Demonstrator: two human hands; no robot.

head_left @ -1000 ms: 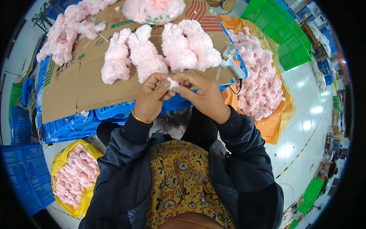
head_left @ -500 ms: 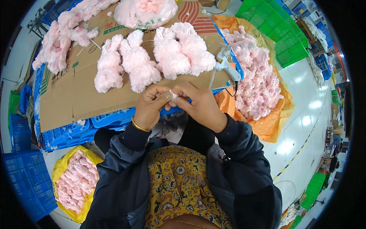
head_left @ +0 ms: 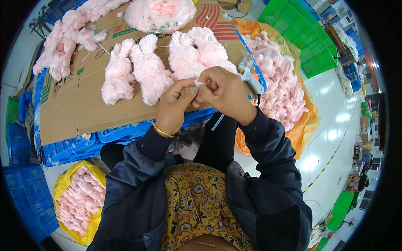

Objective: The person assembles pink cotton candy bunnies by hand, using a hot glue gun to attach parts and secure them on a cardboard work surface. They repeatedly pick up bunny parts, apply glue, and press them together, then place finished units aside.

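Observation:
My left hand [head_left: 177, 101] and my right hand [head_left: 226, 91] meet over the near edge of the cardboard-covered table. Both pinch a small tuft of pale pink fluff [head_left: 200, 83] between thumbs and fingertips; its exact kind is too small to make out. Just beyond my hands lie several pink plush rabbits [head_left: 153, 69] in a row, the right-hand ones partly covered by my right hand. A white glue gun [head_left: 253, 80] rests to the right of that hand. Below the right hand a thin pale strip [head_left: 217, 122] sticks out past the table edge.
Flattened cardboard [head_left: 96, 100] lies over blue crates [head_left: 75, 148]. More pink plush [head_left: 63, 50] is heaped at the far left, near a clear bag of pink pieces [head_left: 136, 16]. An orange sack of plush [head_left: 278, 83], a yellow sack [head_left: 58, 188] and a green crate [head_left: 299, 37] stand around the table.
My hands have moved up and slightly right, still pinching the tuft together. The right hand now covers part of the right-hand rabbits. The pale strip shows below that hand.

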